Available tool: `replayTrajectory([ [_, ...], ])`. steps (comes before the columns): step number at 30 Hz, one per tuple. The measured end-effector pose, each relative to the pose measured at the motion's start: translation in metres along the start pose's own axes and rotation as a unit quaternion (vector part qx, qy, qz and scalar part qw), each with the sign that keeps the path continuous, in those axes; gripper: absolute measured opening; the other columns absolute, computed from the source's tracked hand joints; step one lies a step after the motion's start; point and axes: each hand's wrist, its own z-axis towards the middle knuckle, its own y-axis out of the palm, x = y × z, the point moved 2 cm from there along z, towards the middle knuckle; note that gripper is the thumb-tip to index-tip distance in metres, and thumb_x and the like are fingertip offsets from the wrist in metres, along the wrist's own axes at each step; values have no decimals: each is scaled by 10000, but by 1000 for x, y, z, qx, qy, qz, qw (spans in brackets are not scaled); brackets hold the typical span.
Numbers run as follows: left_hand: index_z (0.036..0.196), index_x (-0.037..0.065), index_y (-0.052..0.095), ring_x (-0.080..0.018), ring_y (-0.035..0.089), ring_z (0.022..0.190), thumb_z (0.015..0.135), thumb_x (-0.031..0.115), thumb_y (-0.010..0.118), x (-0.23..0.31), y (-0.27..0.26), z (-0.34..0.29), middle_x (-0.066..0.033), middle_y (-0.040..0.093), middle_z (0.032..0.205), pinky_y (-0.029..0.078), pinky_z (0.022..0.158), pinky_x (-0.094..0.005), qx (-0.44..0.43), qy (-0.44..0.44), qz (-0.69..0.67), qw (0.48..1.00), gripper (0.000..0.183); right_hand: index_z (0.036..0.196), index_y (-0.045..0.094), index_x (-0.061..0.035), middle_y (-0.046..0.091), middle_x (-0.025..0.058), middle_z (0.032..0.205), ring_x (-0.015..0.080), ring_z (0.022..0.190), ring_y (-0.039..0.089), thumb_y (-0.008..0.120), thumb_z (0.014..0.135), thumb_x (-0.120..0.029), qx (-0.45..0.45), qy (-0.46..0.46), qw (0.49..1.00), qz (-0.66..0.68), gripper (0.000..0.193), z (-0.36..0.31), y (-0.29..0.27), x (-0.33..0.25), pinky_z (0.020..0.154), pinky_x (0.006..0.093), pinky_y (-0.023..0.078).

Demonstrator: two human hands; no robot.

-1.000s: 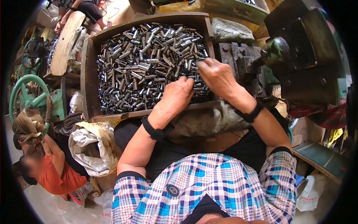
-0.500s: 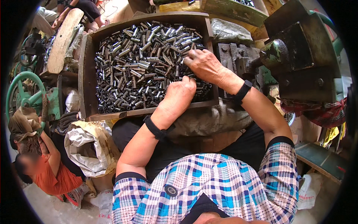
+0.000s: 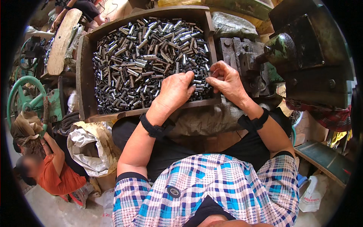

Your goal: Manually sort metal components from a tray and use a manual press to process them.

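A wooden tray point(image 3: 84, 81) in front of me is heaped with short dark metal tubes point(image 3: 147, 56), many shiny along their sides. Over the tray's near right part is my left hand point(image 3: 174, 90), its fingers curled; what they hold, if anything, is hidden. Just to its right, above the tray's right edge, my right hand point(image 3: 230, 84) has thumb and fingers bent toward each other. Whatever sits between those fingertips is too small to name. A small gap separates the two hands, with tubes showing below it.
A dark machine with a greenish cylinder point(image 3: 280, 49) and a metal fixture point(image 3: 242, 51) stands right of the tray. At left are a green handwheel point(image 3: 24, 99), a wooden board point(image 3: 63, 41) and an open white-lined sack point(image 3: 89, 147). A co-worker in orange point(image 3: 62, 178) sits at lower left.
My right hand has drawn back from the heap toward the tray's near right edge. My left hand has shifted slightly left, and its fingers stay curled.
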Motion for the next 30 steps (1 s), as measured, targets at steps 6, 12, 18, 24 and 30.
replayTrajectory([
  [6,820,18,554,-353,609,720,764,132,630,-3,1,3,-172,608,735,475,630,-419,37,16,-28,999,148,1113,580,-37,557,19,697,60,571,559,625,827,-73,-20,-31,999,-40,292,-4,3,6,491,216,471],
  [12,834,1,590,-258,613,620,759,70,598,-5,3,3,-139,614,698,477,579,-331,77,10,-115,990,102,1035,562,0,570,24,720,100,640,636,571,861,-69,-15,-12,999,38,188,-6,1,6,519,209,479],
  [18,903,-12,634,-47,526,501,827,89,594,-10,-1,0,7,571,635,418,443,-183,26,-143,-513,846,132,948,550,-5,615,34,770,96,649,641,589,866,-97,-21,47,991,124,129,-7,-3,4,502,177,450],
  [24,938,-2,616,-42,493,492,864,96,575,-9,7,-1,21,533,624,415,447,-159,0,-198,-643,740,129,917,562,-11,630,42,758,76,597,629,614,866,-136,-11,53,983,174,145,-9,-3,2,460,159,440],
  [30,952,-1,600,-40,505,507,876,107,570,-3,12,-1,12,542,654,442,454,-158,-11,-205,-674,710,136,916,566,2,648,68,750,68,541,605,611,874,-155,-10,84,969,232,169,-9,1,7,445,161,444],
])
